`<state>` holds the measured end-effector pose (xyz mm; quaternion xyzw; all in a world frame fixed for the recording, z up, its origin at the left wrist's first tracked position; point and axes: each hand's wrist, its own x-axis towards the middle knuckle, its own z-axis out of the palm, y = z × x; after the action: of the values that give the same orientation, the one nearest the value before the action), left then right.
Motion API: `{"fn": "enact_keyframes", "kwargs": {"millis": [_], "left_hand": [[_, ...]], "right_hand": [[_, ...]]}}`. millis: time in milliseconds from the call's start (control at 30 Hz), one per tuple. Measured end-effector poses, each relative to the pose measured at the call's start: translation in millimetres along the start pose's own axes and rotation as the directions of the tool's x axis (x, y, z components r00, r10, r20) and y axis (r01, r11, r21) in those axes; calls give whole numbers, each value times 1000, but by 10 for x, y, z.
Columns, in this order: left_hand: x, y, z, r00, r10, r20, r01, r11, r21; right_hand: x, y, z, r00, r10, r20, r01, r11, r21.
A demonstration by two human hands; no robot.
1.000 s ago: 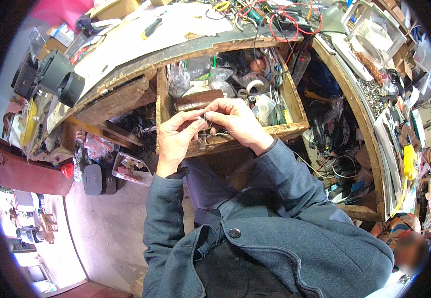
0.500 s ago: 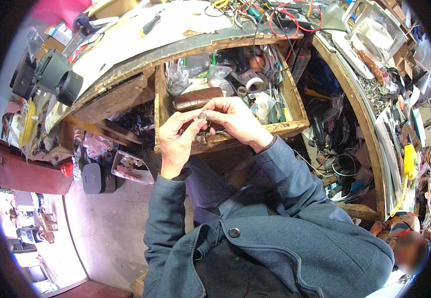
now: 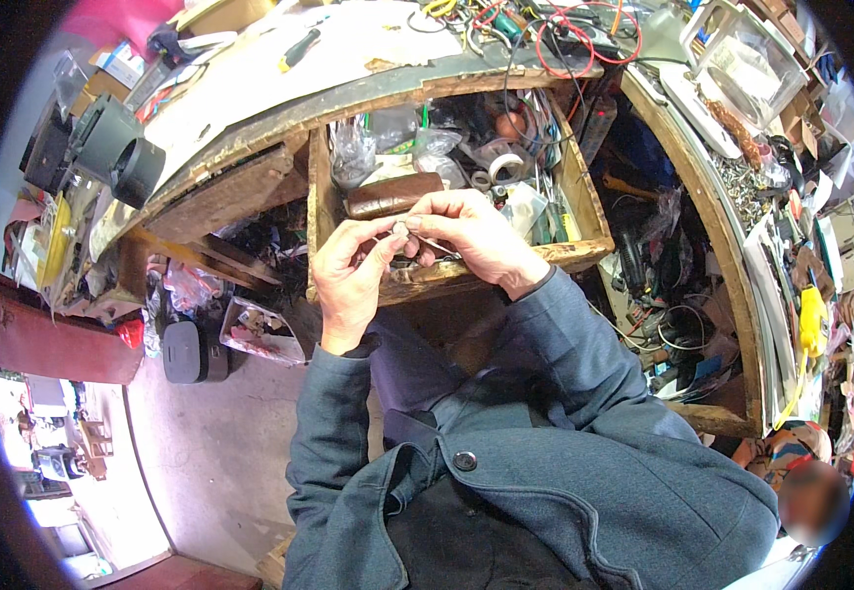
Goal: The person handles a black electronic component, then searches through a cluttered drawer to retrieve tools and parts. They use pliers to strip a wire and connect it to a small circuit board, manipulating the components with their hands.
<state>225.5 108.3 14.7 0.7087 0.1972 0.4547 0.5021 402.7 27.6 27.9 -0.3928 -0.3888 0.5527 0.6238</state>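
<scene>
In the head view my left hand [image 3: 353,275] and my right hand [image 3: 476,246] meet over the front of an open wooden drawer [image 3: 593,211]. The fingertips of both pinch a small pale object [image 3: 401,229], partly covered and too small to identify. Just behind them in the drawer lie a brown leather case [image 3: 392,192], clear plastic bags [image 3: 353,157], white tape rolls [image 3: 510,165] and assorted tools.
The worn desktop [image 3: 220,79] holds a screwdriver [image 3: 299,49], red and black leads [image 3: 584,44] and black cylinders [image 3: 132,172]. A cluttered side bench [image 3: 741,265] carries a yellow device [image 3: 812,320]. At lower right is a person in patterned clothing [image 3: 781,447].
My right hand has shifted slightly right and down, with its fingers rearranged around the small object. My left hand has moved only a little, still pinching at the same spot.
</scene>
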Motion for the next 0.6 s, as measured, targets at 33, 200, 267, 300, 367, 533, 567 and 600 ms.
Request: {"fn": "enact_keyframes", "kwargs": {"millis": [33,200,267,300,367,533,567,600], "left_hand": [[-3,4,-2,1000,3,-2,-3,1000,-6],[0,37,5,1000,-19,3,19,997,-76],[-1,0,-22,1000,-9,17,10,998,-60],[4,1,-22,1000,-4,21,5,998,-67],[17,13,-18,1000,6,29,-4,997,-82],[12,23,-19,999,-14,31,16,998,-64],[9,20,-21,999,-23,29,25,997,-69],[11,20,-21,999,-33,23,35,997,-73]], "right_hand": [[1,-5,2,1000,11,0,-11,1000,7],[2,-8,-4,1000,12,-1,-12,1000,-1],[5,3,-13,1000,9,14,-9,1000,9],[8,14,-22,1000,6,23,-6,1000,14],[12,32,-39,999,3,38,-3,1000,22],[5,32,-34,999,2,46,-3,1000,31],[0,19,-26,999,4,47,-6,999,37],[-5,2,-19,999,6,47,-8,999,43]]}}
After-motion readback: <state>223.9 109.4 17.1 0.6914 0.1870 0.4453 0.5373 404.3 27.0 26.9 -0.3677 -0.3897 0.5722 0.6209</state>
